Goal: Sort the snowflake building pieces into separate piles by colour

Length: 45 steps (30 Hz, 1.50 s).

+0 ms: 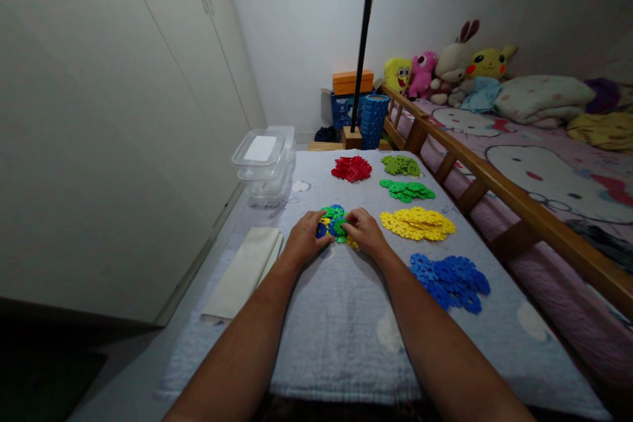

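Observation:
A small mixed cluster of plastic snowflake discs [335, 212], in green, blue and yellow, lies on the cloth between my hands. My left hand [307, 237] curls round the cluster's left side, thumb and forefinger closed about a dark blue snowflake disc [321, 230]. From the right, my right hand [368, 234] pinches a green snowflake disc [341, 227] at its edge. Whether the discs in my fingers are joined to others is too small to tell. Yellow pieces [352, 242] peek out beneath my right fingers.
Sorted piles sit on the cloth: red [351, 169], light green [401, 165], green [407, 190], yellow [418, 223] and blue [449, 281]. Clear plastic containers [264, 168] stand back left, above a folded cream cloth [242, 273]. A wooden bed rail [459, 171] runs along the right.

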Available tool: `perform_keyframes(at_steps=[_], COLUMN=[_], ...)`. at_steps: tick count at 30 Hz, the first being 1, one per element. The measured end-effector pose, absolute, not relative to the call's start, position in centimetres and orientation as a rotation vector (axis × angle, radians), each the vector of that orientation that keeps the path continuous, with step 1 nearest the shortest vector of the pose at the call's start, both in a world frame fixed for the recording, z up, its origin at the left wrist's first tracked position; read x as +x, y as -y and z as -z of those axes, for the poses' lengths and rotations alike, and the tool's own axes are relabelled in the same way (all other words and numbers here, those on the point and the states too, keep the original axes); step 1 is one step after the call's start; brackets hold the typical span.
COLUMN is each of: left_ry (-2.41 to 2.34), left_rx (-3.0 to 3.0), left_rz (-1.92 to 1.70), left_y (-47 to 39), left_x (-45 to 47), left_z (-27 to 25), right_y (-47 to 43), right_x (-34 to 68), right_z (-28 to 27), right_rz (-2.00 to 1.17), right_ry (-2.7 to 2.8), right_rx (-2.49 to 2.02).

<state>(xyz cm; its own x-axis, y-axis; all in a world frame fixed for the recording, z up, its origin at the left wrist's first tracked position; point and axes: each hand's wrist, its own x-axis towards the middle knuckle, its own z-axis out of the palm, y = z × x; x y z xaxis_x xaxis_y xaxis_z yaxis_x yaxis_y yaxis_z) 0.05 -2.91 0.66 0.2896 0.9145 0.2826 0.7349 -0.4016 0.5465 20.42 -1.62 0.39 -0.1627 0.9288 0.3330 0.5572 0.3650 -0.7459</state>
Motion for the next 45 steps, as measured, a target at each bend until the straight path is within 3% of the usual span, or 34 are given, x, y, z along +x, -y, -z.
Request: perform_keyframes(at_steps=[15, 28, 34, 45], left_ry=[-1.687, -1.632, -1.633, -1.627], left_rx=[2.316, 2.350, 2.360, 2.399], left_rz=[-0.750, -0.544, -0.493, -0.448], left_y=[2.8, 2.3, 2.4, 2.4], left_x=[0.0, 0.7, 0.8, 0.8], left_z=[-0.7, -0.3, -0.3, -0.5], right_y=[0.9, -5.2, -9.0, -9.9], right_x=[21.1, 28.5, 35.0, 37.8], right_z=[0.0, -5.1, -4.4, -2.8], right_rz=[-0.956, -0.634, -0.336, -0.207], right_ry=[1.266, 1.338, 1.165, 1.162], right_rx=[-1.298, -1.537, -1.953, -2.198])
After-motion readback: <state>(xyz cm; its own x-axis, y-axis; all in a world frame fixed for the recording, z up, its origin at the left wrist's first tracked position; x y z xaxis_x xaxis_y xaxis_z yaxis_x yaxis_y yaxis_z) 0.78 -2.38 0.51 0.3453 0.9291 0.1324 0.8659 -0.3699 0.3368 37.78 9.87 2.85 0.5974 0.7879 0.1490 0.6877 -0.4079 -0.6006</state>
